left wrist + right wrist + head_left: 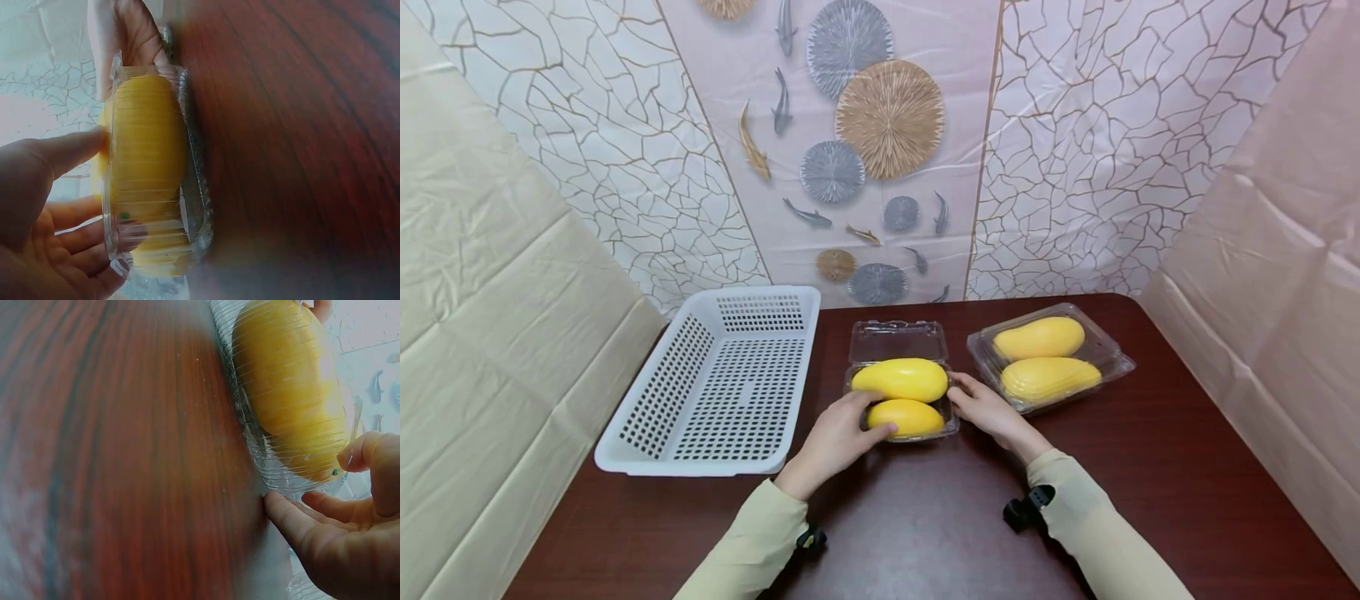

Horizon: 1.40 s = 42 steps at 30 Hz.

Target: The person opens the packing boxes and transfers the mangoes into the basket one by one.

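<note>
In the head view, a clear plastic clamshell box [951,427] stands with its lid [898,342] folded back, away from me. Two yellow mangoes lie in it, a far mango [900,379] and a near mango [907,418]. My left hand [838,435] holds the near mango by its left end, thumb across its front and fingers behind. In the left wrist view, that thumb [78,150] touches the mango just above the box rim. My right hand [988,412] grips the box's right side. The right wrist view has its thumb [357,453] at the rim and fingers [287,512] low against the wall.
To the left stands a white perforated plastic basket [808,367]. A closed clear box [1118,364] with two more mangoes sits at the back right. All rest on a dark reddish-brown table [917,525], with draped cloth walls [1067,167] at the back and sides.
</note>
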Each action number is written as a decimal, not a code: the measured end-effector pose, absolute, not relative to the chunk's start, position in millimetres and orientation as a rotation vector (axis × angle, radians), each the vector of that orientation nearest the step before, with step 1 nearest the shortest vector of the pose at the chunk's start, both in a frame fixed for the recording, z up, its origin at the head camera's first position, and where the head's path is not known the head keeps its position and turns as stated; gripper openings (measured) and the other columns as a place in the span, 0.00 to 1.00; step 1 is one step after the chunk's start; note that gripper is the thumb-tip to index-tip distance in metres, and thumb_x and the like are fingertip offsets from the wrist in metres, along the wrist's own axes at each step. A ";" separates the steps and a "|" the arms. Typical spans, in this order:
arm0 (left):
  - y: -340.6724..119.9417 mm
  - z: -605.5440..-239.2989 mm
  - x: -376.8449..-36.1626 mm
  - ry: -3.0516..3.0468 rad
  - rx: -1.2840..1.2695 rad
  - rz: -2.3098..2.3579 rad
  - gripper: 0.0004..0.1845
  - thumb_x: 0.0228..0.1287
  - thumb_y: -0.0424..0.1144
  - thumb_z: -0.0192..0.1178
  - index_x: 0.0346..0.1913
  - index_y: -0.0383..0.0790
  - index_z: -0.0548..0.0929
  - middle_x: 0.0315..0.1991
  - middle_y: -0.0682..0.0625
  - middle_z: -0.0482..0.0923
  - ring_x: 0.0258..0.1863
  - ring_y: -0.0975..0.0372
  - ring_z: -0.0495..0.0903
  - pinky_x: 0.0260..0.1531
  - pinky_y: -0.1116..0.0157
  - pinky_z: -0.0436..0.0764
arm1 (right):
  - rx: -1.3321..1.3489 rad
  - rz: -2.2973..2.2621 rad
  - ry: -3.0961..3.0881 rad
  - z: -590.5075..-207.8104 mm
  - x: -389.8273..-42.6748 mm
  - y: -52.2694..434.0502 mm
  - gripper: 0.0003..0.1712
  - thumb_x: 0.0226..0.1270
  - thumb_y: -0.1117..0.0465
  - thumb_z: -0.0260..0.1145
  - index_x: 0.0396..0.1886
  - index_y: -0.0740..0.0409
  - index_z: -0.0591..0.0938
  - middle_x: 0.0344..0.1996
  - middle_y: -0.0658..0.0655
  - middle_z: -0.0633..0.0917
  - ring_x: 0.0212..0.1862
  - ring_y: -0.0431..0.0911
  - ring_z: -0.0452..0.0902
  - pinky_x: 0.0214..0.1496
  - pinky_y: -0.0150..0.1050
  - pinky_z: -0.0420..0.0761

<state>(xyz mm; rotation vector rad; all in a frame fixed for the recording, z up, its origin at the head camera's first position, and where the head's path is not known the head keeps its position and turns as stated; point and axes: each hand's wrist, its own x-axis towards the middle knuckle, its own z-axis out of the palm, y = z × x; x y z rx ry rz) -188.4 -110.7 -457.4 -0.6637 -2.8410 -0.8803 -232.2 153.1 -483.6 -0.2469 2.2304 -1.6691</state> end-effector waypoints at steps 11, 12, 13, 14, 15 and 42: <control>-105.6 -457.8 -192.5 -2.864 -0.744 -0.850 0.29 0.64 0.55 0.68 0.59 0.38 0.81 0.50 0.47 0.84 0.40 0.58 0.80 0.42 0.61 0.79 | -0.263 -1.664 2.236 -481.7 -230.7 152.9 0.32 0.82 0.58 0.46 0.77 0.69 0.55 0.74 0.74 0.60 0.72 0.65 0.61 0.70 0.56 0.68; -105.4 -457.6 -193.2 -2.868 -0.747 -0.855 0.29 0.65 0.55 0.68 0.59 0.38 0.81 0.49 0.48 0.84 0.39 0.59 0.79 0.41 0.61 0.78 | -0.267 -1.664 2.234 -480.9 -230.4 153.0 0.32 0.83 0.58 0.46 0.77 0.70 0.55 0.74 0.74 0.59 0.72 0.65 0.61 0.70 0.57 0.68; -105.3 -457.7 -193.8 -2.871 -0.750 -0.859 0.28 0.65 0.56 0.67 0.59 0.39 0.81 0.48 0.49 0.84 0.38 0.59 0.78 0.40 0.62 0.77 | -0.268 -1.666 2.231 -480.3 -230.2 153.1 0.32 0.83 0.58 0.46 0.77 0.70 0.55 0.74 0.74 0.59 0.72 0.65 0.61 0.70 0.57 0.67; -105.2 -458.0 -194.4 -2.873 -0.751 -0.863 0.28 0.65 0.56 0.67 0.59 0.39 0.81 0.47 0.49 0.85 0.37 0.60 0.78 0.39 0.63 0.77 | -0.269 -1.670 2.228 -479.8 -230.1 153.1 0.32 0.83 0.58 0.46 0.77 0.70 0.55 0.74 0.75 0.59 0.72 0.65 0.60 0.70 0.57 0.67; -105.1 -458.2 -194.9 -2.874 -0.752 -0.869 0.28 0.65 0.56 0.67 0.59 0.40 0.81 0.47 0.50 0.85 0.37 0.60 0.77 0.39 0.63 0.76 | -0.272 -1.671 2.225 -479.5 -230.1 153.2 0.32 0.83 0.58 0.46 0.77 0.70 0.55 0.74 0.75 0.59 0.72 0.66 0.60 0.70 0.57 0.67; -109.6 -471.0 -201.2 -2.778 -0.703 -1.038 0.28 0.62 0.54 0.70 0.59 0.42 0.82 0.56 0.49 0.82 0.55 0.58 0.78 0.53 0.54 0.69 | -0.220 -1.675 2.238 -480.5 -230.5 151.2 0.33 0.82 0.56 0.48 0.78 0.68 0.55 0.71 0.74 0.64 0.71 0.65 0.63 0.69 0.57 0.69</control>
